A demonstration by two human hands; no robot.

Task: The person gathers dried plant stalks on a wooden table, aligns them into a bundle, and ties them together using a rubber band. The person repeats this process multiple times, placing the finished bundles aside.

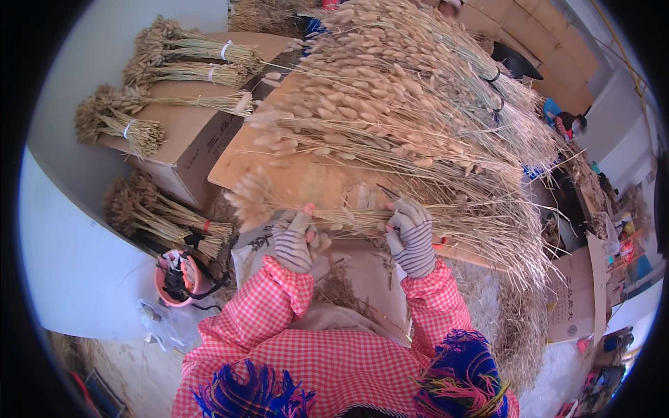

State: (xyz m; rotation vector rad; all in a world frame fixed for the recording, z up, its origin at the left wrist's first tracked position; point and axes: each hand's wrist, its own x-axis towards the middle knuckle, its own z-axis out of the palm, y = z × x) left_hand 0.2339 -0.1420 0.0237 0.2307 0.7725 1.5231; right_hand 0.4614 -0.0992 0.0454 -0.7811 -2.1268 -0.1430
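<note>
My left hand [297, 237], in a grey striped fingerless glove, grips a small bunch of dried bunny-tail grass just below its fluffy heads [253, 196]. The bunch lies level along the near edge of a wooden board [308, 180], heads to the left. My right hand [410, 235], gloved alike, has its fingers closed around the stems [360, 215] further right. A dark pointed blade [387, 190] shows above that hand and a red-orange handle [440, 244] below it, probably scissors; whether they are gripped or lie under the palm is hidden.
A large heap of bunny-tail grass [376, 89] covers the board's far side. Tied bundles [209, 49] lie on a cardboard box [183, 136] at left, others [177, 219] below it. Nearby stands a pink bucket [177, 279]. Another cardboard box [572, 298] is at right. People are in the background.
</note>
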